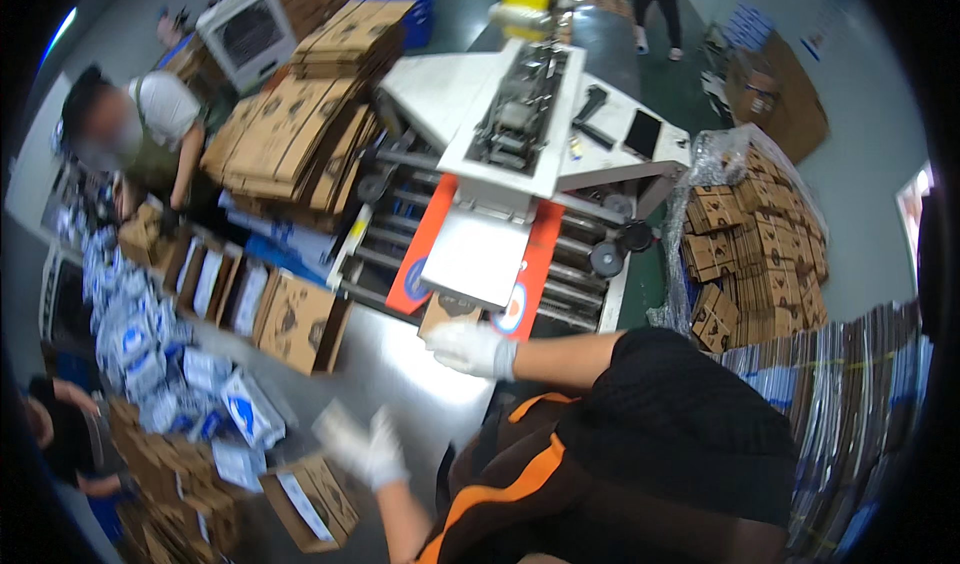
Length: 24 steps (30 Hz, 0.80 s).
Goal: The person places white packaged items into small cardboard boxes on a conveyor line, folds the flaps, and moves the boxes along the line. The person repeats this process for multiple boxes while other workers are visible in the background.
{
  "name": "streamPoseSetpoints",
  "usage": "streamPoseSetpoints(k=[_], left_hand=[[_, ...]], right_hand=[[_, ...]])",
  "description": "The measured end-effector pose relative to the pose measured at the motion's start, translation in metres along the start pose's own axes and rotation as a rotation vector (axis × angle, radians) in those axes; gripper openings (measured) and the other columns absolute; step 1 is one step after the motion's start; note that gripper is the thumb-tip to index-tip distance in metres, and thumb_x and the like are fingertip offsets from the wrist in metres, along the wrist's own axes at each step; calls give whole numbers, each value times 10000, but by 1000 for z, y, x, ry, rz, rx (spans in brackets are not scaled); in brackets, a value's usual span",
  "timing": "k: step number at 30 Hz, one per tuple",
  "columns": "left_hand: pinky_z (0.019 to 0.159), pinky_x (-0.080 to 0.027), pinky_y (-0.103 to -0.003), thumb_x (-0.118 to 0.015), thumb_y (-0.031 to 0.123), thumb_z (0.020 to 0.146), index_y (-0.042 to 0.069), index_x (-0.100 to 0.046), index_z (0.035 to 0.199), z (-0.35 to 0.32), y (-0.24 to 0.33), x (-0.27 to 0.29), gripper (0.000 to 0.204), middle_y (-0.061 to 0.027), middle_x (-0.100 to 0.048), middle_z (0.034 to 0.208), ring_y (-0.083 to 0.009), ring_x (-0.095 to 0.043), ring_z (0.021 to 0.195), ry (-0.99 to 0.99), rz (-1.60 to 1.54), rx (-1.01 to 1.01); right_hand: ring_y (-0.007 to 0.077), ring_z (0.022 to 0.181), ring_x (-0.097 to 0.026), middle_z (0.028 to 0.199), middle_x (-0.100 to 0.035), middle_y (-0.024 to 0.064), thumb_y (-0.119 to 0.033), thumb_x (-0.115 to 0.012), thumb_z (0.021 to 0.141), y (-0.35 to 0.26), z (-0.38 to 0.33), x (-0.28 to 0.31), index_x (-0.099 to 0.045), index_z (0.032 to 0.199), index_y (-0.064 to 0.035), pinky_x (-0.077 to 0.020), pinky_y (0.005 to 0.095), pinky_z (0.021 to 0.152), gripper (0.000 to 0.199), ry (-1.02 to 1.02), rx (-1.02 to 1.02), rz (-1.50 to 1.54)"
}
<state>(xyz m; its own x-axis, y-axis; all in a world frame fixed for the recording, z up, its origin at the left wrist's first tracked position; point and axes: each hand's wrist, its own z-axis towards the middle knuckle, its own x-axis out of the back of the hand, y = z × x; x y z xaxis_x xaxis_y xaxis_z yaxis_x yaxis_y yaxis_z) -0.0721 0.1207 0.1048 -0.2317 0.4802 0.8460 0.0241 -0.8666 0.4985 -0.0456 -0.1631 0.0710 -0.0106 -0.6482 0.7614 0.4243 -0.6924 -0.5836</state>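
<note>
My right hand [470, 351], in a white glove, is at the near end of a brown cardboard box [447, 314]. Its fingers close against the box, whose far part is hidden under the metal plate of a white box-sealing machine [480, 254]. Over the steel table [400, 384], my left hand [365, 447], also gloved, is slightly blurred, with thumb and fingers apart and nothing in them. Nearest to it is an open box [310, 502] with a white-and-blue item inside. Farther up the table stands another open-flapped box [295, 322].
Blue-and-white packets [140, 354] heap at the left, beside more open boxes [215, 279]. A co-worker [150, 124] stands beyond them; another person [70, 424] is at the left edge. Flattened cartons [285, 134] stack by the machine. Wrapped boxes [760, 244] and bundled cardboard [850, 404] stand right.
</note>
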Motion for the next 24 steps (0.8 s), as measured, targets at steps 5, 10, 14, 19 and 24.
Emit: streamPoseSetpoints(k=[5, 10, 14, 19, 24], left_hand=[[985, -560, -404, -523, -92, 954, 100, -508, 1505, -46, -119, 97, 584, -126, -585, 1420, -271, -619, 1188, 98, -206, 414], [854, -519, -490, -769, 179, 852, 30, -669, 1233, -46, -126, 60, 421, -255, -690, 931, -460, -648, 856, -54, 151, 189], [852, -532, -481, -768, 253, 858, 25, -719, 1127, -59, -43, 22, 355, -220, -713, 1023, -424, -670, 922, -297, 157, -30], [1125, -398, -489, -847, 221, 803, 4, -398, 1523, -70, -28, 68, 876, -293, -391, 1541, -456, -430, 1376, 92, 293, -152], [1160, -365, -473, -737, 286, 914, -13, -516, 1431, -93, -100, 22, 638, -281, -450, 1508, -413, -454, 1362, -191, 61, -81]], right_hand=[[353, 1100, -658, 1188, -695, 126, -319, -514, 989, -26, -18, -6, -678, 1201, -118, -524, 466, 954, 335, -196, -213, 266], [383, 1276, -565, 1450, -551, 180, -424, -568, 962, -56, 18, -20, -515, 1429, -77, -464, 468, 1078, 584, -236, -123, 164], [431, 1268, -571, 1541, -452, 220, -504, -591, 949, -91, 36, -48, -356, 1549, -42, -448, 487, 1099, 793, -514, -88, 228], [404, 1162, -631, 1324, -590, 206, -430, -726, 844, -81, 18, -26, -488, 1403, -21, -523, 472, 967, 732, -204, -143, 209], [393, 986, -671, 1048, -691, 216, -485, -694, 871, -105, 14, -36, -688, 1054, 0, -539, 469, 852, 518, -411, 121, 152]])
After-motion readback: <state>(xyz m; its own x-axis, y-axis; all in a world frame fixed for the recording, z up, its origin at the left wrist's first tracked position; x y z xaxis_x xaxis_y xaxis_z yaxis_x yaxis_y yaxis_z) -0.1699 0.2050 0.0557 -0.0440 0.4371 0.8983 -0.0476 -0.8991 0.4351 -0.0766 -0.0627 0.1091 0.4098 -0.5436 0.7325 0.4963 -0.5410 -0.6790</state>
